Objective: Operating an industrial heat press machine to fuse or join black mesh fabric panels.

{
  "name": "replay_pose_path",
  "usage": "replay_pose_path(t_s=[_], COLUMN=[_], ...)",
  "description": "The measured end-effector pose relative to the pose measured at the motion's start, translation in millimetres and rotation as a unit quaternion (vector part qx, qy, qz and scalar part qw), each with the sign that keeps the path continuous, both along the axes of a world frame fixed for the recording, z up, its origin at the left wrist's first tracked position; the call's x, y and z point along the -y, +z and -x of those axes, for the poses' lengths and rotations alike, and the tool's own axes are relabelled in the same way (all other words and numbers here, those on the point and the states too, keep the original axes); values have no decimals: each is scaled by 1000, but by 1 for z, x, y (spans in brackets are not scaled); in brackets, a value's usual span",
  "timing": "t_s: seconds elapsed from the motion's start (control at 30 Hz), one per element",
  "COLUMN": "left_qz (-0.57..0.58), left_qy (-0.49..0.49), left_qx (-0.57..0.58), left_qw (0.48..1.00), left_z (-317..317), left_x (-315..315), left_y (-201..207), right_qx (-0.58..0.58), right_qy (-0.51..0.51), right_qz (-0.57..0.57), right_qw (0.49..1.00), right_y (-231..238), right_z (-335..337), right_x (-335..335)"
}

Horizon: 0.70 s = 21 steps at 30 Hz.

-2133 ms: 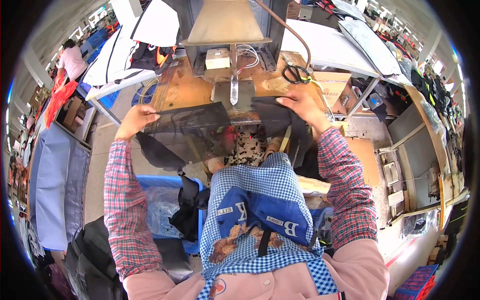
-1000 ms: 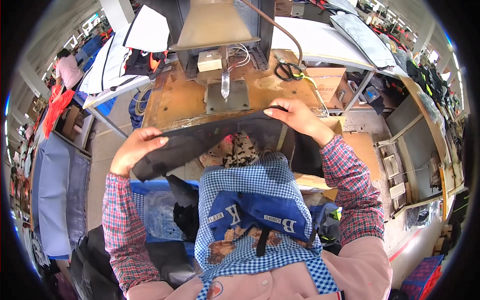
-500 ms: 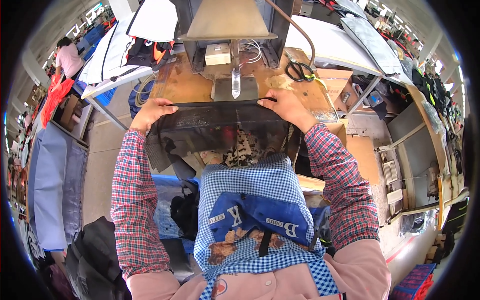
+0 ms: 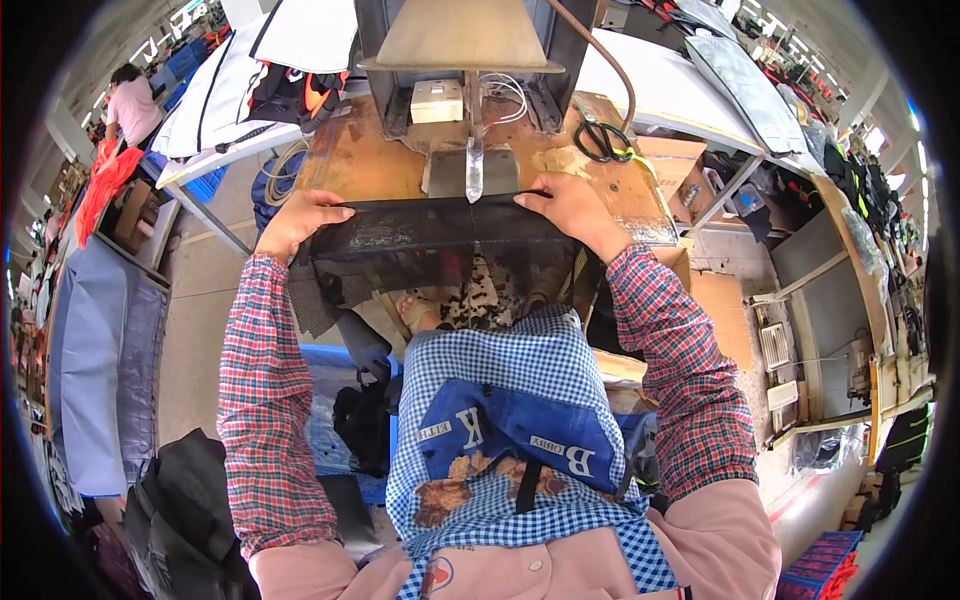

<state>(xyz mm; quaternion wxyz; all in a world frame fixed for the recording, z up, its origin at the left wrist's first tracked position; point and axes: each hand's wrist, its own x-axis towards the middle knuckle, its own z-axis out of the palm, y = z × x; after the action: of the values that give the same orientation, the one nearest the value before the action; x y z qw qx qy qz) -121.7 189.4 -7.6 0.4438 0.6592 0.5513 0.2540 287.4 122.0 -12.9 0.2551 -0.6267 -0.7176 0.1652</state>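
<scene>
**Head view: both hands stretched a dark mesh panel under the machine tip**

Head camera looked down on a worn wooden bench (image 4: 370, 160), taken as the landmark for these notes.

Far left of the bench, across an aisle: a person in a pink top (image 4: 135, 105), at another table. Nearer, a white-topped table (image 4: 215, 100) butted against the bench's left edge, with dark and orange cloth (image 4: 300, 95) heaped on it.

At the bench's front left corner: left hand (image 4: 300, 220), fingers curled over and closed on the left end of the black mesh fabric (image 4: 430, 230). Thumb side faced the middle of the bench.

Fabric lay stretched flat along the front edge of the bench, between the two hands; its lower part hung off the edge toward the lap. Top edge ran just under the metal tip (image 4: 474, 180) of the machine (image 4: 460, 40), which stood at the back centre of the bench. Whether the tip touched the fabric could not be told. A grey metal plate (image 4: 440, 172) sat beneath the tip.

At the bench's front right: right hand (image 4: 565, 205), closed on the fabric's right end, knuckles up.

Behind that hand, toward the back right of the bench: black-handled scissors (image 4: 603, 140) lying flat.

Right of the bench: cardboard boxes (image 4: 680, 160) on a lower level.
</scene>
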Motion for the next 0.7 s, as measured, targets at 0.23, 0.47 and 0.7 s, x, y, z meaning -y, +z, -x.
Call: replay_pose_path(t_s=[0.23, 0.47, 0.7], left_qz=[-11, -3, -16], left_qy=[6, 6, 6], left_qx=[0, 4, -15], left_qw=[1000, 1000, 1000], left_z=[3, 2, -2], left_x=[3, 4, 5], left_y=[-1, -1, 0], right_qx=[-15, -13, -17], right_qy=[2, 1, 11], right_qz=[-2, -11, -33], right_qw=[1000, 1000, 999], right_y=[1, -2, -8], right_z=[2, 2, -4], right_x=[1, 3, 3])
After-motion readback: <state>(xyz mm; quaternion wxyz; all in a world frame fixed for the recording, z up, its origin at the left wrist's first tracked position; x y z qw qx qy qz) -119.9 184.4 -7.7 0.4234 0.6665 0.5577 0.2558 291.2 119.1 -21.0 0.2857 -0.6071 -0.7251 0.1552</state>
